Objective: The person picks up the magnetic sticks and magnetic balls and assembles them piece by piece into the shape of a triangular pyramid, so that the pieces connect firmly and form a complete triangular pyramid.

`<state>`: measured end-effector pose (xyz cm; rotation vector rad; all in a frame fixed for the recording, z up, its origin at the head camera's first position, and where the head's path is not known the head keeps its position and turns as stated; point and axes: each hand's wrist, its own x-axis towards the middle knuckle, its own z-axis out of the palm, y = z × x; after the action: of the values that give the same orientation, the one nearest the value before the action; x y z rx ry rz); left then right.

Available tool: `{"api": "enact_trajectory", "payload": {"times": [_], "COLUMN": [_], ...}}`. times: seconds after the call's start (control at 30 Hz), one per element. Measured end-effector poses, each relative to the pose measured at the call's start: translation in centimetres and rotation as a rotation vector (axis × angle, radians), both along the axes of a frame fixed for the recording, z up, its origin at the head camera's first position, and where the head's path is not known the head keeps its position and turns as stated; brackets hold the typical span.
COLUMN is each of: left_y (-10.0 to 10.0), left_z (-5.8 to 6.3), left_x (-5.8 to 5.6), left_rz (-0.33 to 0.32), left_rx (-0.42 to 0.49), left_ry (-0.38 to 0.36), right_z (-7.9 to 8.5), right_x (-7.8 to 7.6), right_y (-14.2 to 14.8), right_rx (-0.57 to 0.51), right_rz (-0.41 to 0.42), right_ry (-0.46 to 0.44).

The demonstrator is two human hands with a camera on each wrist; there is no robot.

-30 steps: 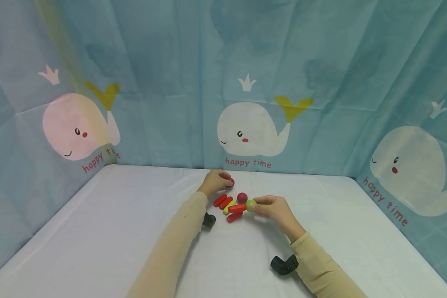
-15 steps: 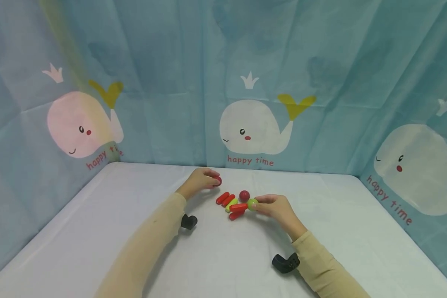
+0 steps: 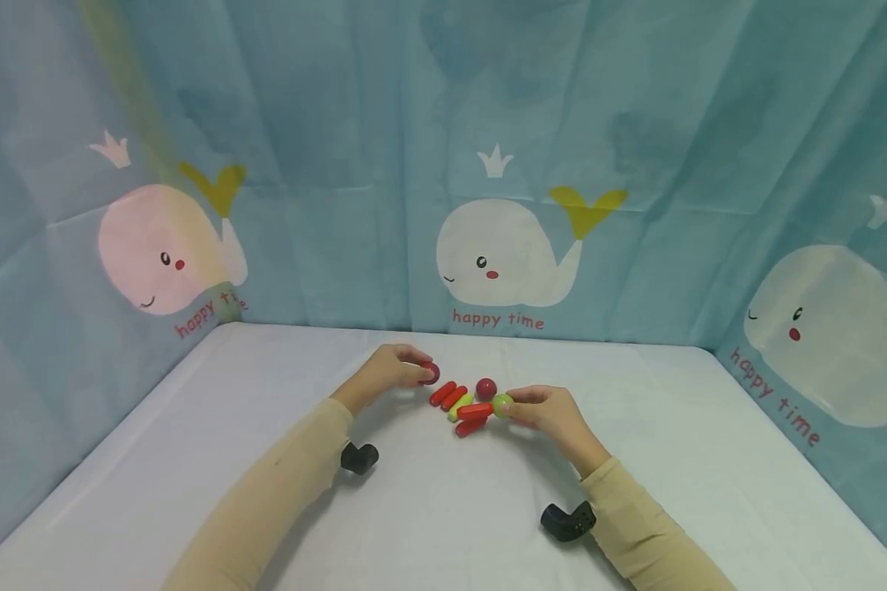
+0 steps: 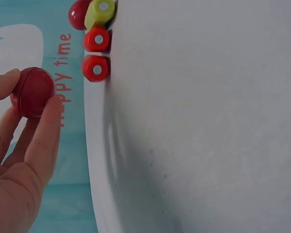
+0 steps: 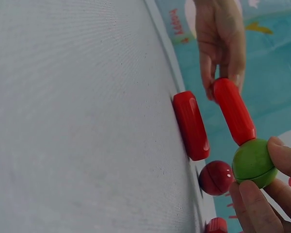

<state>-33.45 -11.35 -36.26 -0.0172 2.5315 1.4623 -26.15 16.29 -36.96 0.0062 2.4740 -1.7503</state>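
My left hand (image 3: 392, 373) pinches a red ball (image 4: 35, 92) between thumb and fingers, a seam line running round it. My right hand (image 3: 553, 417) holds a green ball (image 5: 254, 162) by its fingertips. From that ball a red rod (image 5: 234, 111) sticks out toward the left, end against the ball, raised over another red rod (image 3: 470, 428). Two more red rods (image 3: 448, 396) and a yellow-green rod (image 3: 459, 407) lie side by side between the hands. Behind them sits a second red ball (image 3: 486, 388). In the right wrist view the left hand's ball is hidden.
A white cloth covers the table (image 3: 443, 509). Its back edge meets a blue curtain (image 3: 325, 246) printed with whales. Black devices (image 3: 567, 522) are strapped at both wrists. Silver discs (image 4: 97, 70) show on the rod ends in the left wrist view.
My left hand has carried the red ball leftward, then slightly toward the table's front. My right hand, with the green ball and red rod, stays almost in place.
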Motion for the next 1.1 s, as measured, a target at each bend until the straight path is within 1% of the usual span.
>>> {"api": "enact_trajectory", "payload": {"times": [0.07, 0.23, 0.33, 0.43, 0.53, 0.8, 0.87, 1.1], "left_y": [0.0, 0.1, -0.1, -0.2, -0.3, -0.2, -0.2, 0.0], "left_z": [-0.1, -0.2, -0.2, -0.3, -0.5, -1.0, -1.0, -1.1], "left_x": [0.4, 1.5, 2.1, 2.4, 2.8, 3.6, 3.8, 4.9], "left_rz": [-0.027, -0.075, -0.078, -0.07, -0.068, -0.097, -0.096, -0.123], "left_rx": [0.024, 0.012, -0.004, -0.001, -0.013, -0.005, 0.01, 0.051], "left_ry": [0.001, -0.003, -0.016, -0.03, -0.025, -0.054, -0.048, -0.02], "right_z": [0.1, 0.3, 0.2, 0.1, 0.0, 0.1, 0.1, -0.1], "right_x": [0.1, 0.3, 0.2, 0.1, 0.0, 0.1, 0.1, -0.1], "right_y": [0.1, 0.2, 0.2, 0.2, 0.2, 0.2, 0.2, 0.1], "right_rx": [0.006, -0.004, -0.011, -0.008, -0.002, 0.003, 0.003, 0.008], "right_rz": [-0.002, -0.002, 0.004, 0.003, 0.003, 0.005, 0.006, 0.007], "right_ry": [0.0, 0.005, 0.0, -0.006, -0.007, 0.003, 0.007, 0.002]}}
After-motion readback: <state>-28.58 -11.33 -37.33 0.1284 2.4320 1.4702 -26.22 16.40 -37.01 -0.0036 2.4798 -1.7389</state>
